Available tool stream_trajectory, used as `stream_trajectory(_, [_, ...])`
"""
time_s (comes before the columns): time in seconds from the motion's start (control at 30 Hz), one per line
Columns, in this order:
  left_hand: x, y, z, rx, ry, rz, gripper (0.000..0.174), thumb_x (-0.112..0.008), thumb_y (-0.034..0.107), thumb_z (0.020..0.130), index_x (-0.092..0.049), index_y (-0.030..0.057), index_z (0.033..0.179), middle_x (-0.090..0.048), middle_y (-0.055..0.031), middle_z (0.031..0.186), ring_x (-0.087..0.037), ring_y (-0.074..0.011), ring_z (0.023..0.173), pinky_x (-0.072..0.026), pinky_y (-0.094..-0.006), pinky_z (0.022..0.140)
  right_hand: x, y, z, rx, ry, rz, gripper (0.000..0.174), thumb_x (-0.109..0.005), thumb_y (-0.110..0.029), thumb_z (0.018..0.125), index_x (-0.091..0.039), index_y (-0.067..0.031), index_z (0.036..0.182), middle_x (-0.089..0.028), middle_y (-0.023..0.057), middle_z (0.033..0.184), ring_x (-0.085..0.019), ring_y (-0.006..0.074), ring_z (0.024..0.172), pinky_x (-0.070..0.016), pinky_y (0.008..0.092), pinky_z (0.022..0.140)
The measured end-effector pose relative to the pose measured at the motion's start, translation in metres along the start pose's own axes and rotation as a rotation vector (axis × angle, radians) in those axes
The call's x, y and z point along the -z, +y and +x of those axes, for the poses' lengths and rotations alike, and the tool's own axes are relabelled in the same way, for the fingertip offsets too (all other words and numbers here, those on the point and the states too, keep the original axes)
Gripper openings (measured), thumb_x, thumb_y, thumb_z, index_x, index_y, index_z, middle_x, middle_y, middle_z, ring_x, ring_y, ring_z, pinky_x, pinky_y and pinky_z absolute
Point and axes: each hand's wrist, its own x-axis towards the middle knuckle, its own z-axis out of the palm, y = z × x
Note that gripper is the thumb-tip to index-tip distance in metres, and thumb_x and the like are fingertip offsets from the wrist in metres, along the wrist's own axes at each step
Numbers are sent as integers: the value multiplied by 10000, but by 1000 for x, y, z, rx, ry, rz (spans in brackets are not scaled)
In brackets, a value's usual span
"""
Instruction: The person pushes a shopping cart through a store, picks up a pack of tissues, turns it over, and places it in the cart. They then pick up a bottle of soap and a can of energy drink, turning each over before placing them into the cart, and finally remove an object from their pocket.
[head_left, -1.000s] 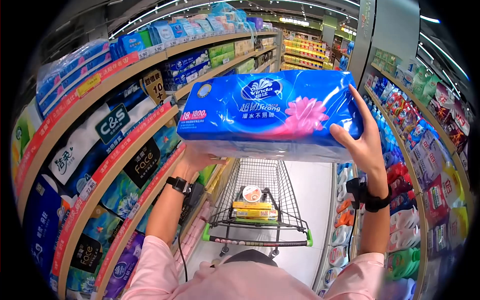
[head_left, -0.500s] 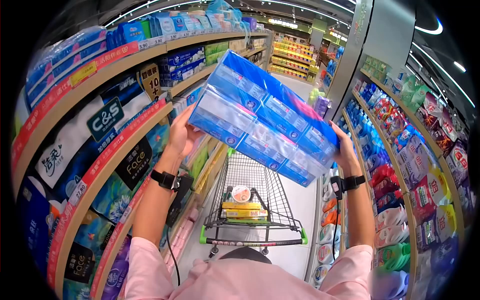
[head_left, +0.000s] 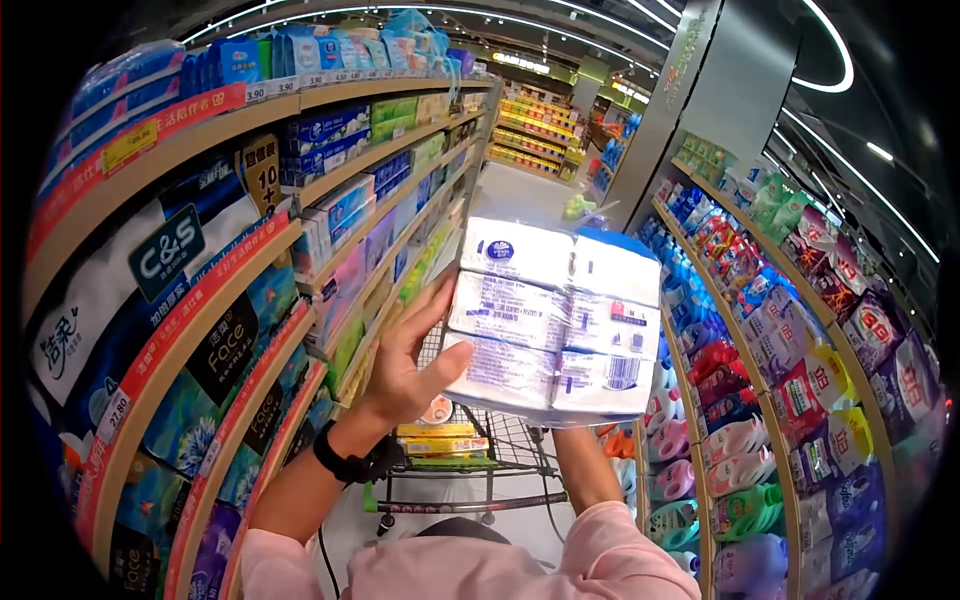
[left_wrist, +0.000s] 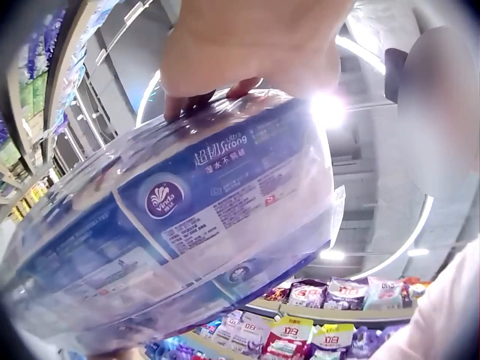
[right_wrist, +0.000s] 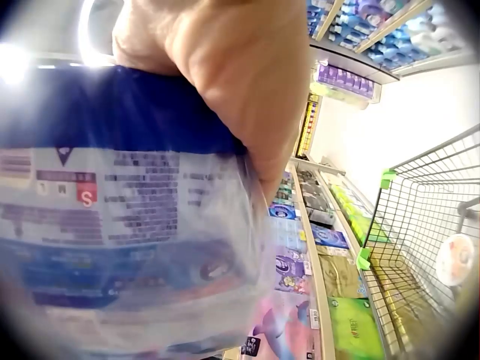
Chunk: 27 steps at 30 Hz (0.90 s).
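Observation:
A plastic-wrapped Vinda tissue package point(head_left: 555, 330) point(left_wrist: 225, 202) point(right_wrist: 135, 202) is held up in front of the chest, its end face of stacked packs turned to the head camera. My left hand point(head_left: 415, 365) point(left_wrist: 255, 52) grips its left side, thumb across the near face, fingers behind. Behind the package my right hand is hidden in the head view, where just the forearm shows. The right wrist view has the right hand point(right_wrist: 225, 82) wrapped over the blue edge, fingertips out of sight.
Below the package stands a wire cart point(head_left: 470, 505) point(right_wrist: 420, 172) holding yellow boxes point(head_left: 440, 440) and a round-lidded tub point(head_left: 437, 409) point(right_wrist: 455, 259). Tissue shelves point(head_left: 150, 370) line the left side. Shelves of detergent bottles and bags point(head_left: 790, 345) line the right.
The package has turned from lying broadside between both hands to end-on, and is lower. My right hand has gone behind it. The head view has swung right.

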Motion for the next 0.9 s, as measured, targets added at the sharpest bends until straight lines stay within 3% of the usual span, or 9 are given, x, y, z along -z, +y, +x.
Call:
stream_trajectory(0.27, [6,-3,-6,20,-31,99,634,-570,158,922,-361,-126,1449,-355,-241,1540,-323,-301,1447,-219,-358,1173,10,7,-17,50,2,10,507,-505,-465,1010,-578,-28,1257,-665,100,1155,-652,213,1016,-536,371,901])
stream_trajectory(0.4, [8,-6,-12,-45,-17,217,624,-546,146,934,-353,-66,1488,-321,-177,1491,-381,-255,1373,-270,-342,1138,10,2,-13,71,-2,-5,497,-519,-458,1007,-583,-25,1242,-667,95,1137,-655,204,996,-543,357,880])
stream_trajectory(0.53, [4,-4,-15,68,-18,107,590,-507,200,1003,-320,-9,1522,-323,-138,1421,-428,-210,1277,-299,-323,1110,6,-1,-10,85,-8,-13,488,-533,-452,1004,-589,-22,1227,-669,90,1119,-658,196,977,-549,342,859])
stream_trajectory(0.67, [5,7,-15,230,-27,288,598,-485,230,1035,-266,14,1548,-417,-112,1393,-432,-170,1261,-318,-300,1092,8,2,-9,90,-17,-27,479,-548,-445,1001,-594,-19,1213,-671,85,1102,-661,187,957,-555,328,838])
stream_trajectory(0.83, [27,-19,-25,319,374,-353,539,-417,327,1063,-330,37,1510,-510,-115,1392,-502,-181,1268,-400,-339,1074,12,-22,16,162,-23,-245,468,-566,-437,997,-601,-15,1195,-674,79,1079,-665,177,933,-563,310,812])
stream_trajectory(0.87, [40,-26,-27,357,452,-458,530,-389,359,1070,-353,41,1493,-523,-121,1393,-518,-180,1267,-430,-349,1064,16,-37,26,192,-29,-343,440,-599,-413,987,-609,-10,1164,-668,56,1025,-648,144,875,-544,293,770])
stream_trajectory(0.9, [59,-43,-32,353,444,-432,511,-398,377,1063,-396,48,1454,-527,-120,1389,-528,-209,1258,-435,-383,1070,-16,-57,10,279,1,-428,418,-608,-399,987,-618,-6,1128,-659,29,977,-616,109,833,-522,272,746])
